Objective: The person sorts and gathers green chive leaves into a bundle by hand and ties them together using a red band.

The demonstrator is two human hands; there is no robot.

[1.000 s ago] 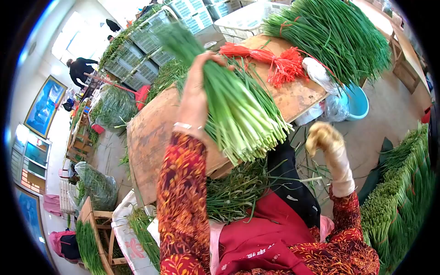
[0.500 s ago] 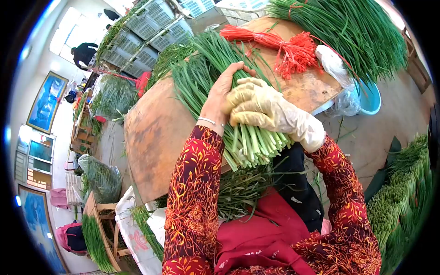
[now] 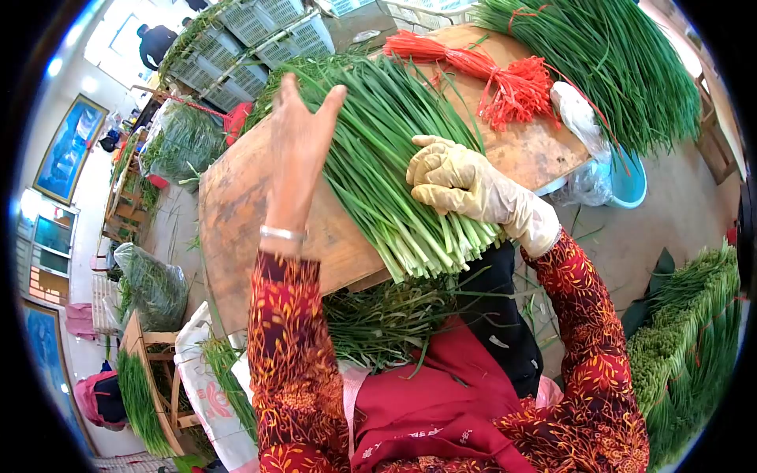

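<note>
A wide, loose bunch of garlic chives (image 3: 394,150) lies across the wooden board, green leaves pointing away and pale cut ends (image 3: 441,244) toward me. My left hand (image 3: 303,150), bare with a bracelet at the wrist, is raised left of the bunch, slightly blurred. It is open, thumb apart, holding nothing. My right hand (image 3: 453,177), in a cream rubber glove, has its fingers curled closed on the right side of the stalks near the cut ends. How many stalks are inside the fingers is hidden.
A bundle of red ties (image 3: 509,83) and a larger tied chive bundle (image 3: 607,71) lie on the board (image 3: 252,229). A blue bucket (image 3: 631,181) stands to the right. Stacked crates (image 3: 229,63) are at the back left, and more chives (image 3: 686,347) at the right.
My left hand has let go of the chives and moved left, opening. The bunch now lies flatter and more spread. My right hand stays near the cut ends.
</note>
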